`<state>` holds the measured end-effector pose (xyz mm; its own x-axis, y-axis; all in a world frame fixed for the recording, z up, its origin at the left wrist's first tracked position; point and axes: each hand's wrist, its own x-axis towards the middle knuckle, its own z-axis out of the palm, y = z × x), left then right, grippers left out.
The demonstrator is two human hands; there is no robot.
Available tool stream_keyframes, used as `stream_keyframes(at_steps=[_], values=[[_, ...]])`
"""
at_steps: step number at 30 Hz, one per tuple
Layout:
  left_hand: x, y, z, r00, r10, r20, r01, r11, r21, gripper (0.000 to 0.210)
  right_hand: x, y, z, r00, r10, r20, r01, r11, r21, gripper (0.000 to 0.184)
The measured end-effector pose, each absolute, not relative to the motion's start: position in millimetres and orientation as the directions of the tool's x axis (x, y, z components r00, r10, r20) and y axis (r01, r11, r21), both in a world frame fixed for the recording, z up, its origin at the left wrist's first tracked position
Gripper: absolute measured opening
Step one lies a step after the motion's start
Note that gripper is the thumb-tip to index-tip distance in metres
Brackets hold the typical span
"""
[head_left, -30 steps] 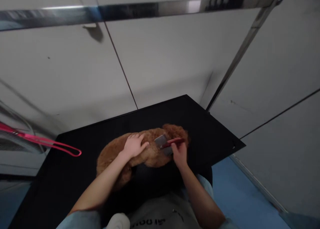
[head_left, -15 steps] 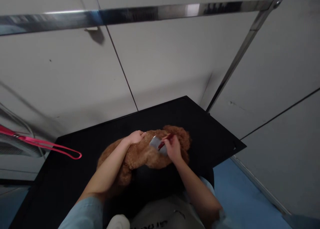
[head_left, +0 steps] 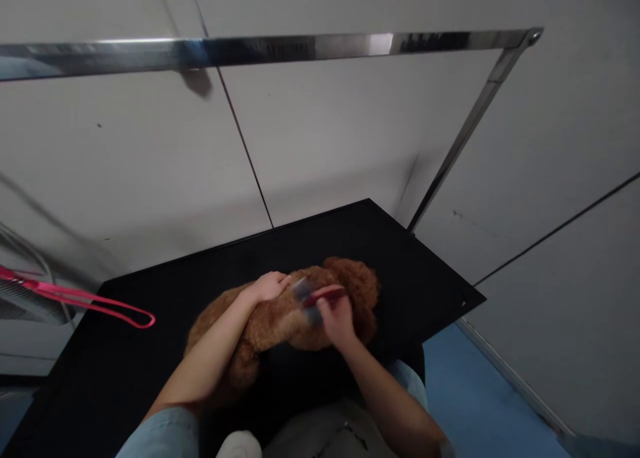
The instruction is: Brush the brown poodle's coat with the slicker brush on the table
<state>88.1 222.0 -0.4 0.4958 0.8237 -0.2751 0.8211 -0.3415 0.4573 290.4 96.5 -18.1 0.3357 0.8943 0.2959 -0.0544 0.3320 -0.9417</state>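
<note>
A brown curly-haired dog point(head_left: 277, 321) is on the black table point(head_left: 320, 235), its fluffy head end point(head_left: 357, 288) toward the right. My left hand point(head_left: 270, 286) lies on the dog's back, fingers stretched out over the fur. In my right hand point(head_left: 337, 315) is a slicker brush point(head_left: 325, 297) with a dark red handle, gripped between the fingers. The brush's pale, wide head is blurred by motion and lies against or just over the fur ahead of my left hand. My arms cover part of the dog's rear.
A shiny metal bar point(head_left: 300, 48) spans above the table, joined to a slanted post point(head_left: 460, 135) at right. A pink strap loop point(head_left: 115, 308) hangs at left beside a grey ribbed hose point(head_left: 35, 305). White wall panels point(head_left: 330, 125) stand behind; the floor point(head_left: 465, 385) is blue.
My right hand has moved slightly left and down with the brush, whose handle now lies more level. My left hand stays on the dog's back. The whole view has shifted a little.
</note>
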Motion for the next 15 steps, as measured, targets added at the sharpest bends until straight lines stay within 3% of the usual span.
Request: stream_keyframes(at_steps=[2,6,7,9,11,12,15], values=[[87,219,-1,0.521,0.816,-0.251,0.827,-0.408,0.387,0.053,289,96,-18,0.246,0.938,0.246,-0.079,0.272,-0.959,0.007],[84,213,-1,0.525,0.822,-0.221,0.832,-0.441,0.338,0.054,293,99,-16,0.589,0.773,0.235,-0.038,0.316,-0.948,0.010],[85,212,0,0.522,0.823,-0.226,0.834,-0.437,0.336,0.054,291,99,-16,0.577,0.776,0.255,-0.031,0.333,-0.942,0.011],[86,212,1,0.522,0.818,-0.243,0.831,-0.424,0.361,0.053,286,97,-17,0.369,0.892,0.262,-0.089,0.314,-0.945,0.011],[84,210,1,0.546,0.809,-0.219,0.786,-0.403,0.469,0.050,284,96,-20,0.177,0.962,0.206,-0.152,0.233,-0.960,0.011],[81,210,1,0.547,0.818,-0.178,0.745,-0.379,0.549,0.048,285,97,-21,0.201,0.963,0.180,-0.155,0.213,-0.965,0.012],[66,207,3,0.464,0.884,-0.060,0.589,-0.257,0.766,0.051,289,97,-21,0.559,0.807,0.188,-0.060,0.265,-0.962,0.011]])
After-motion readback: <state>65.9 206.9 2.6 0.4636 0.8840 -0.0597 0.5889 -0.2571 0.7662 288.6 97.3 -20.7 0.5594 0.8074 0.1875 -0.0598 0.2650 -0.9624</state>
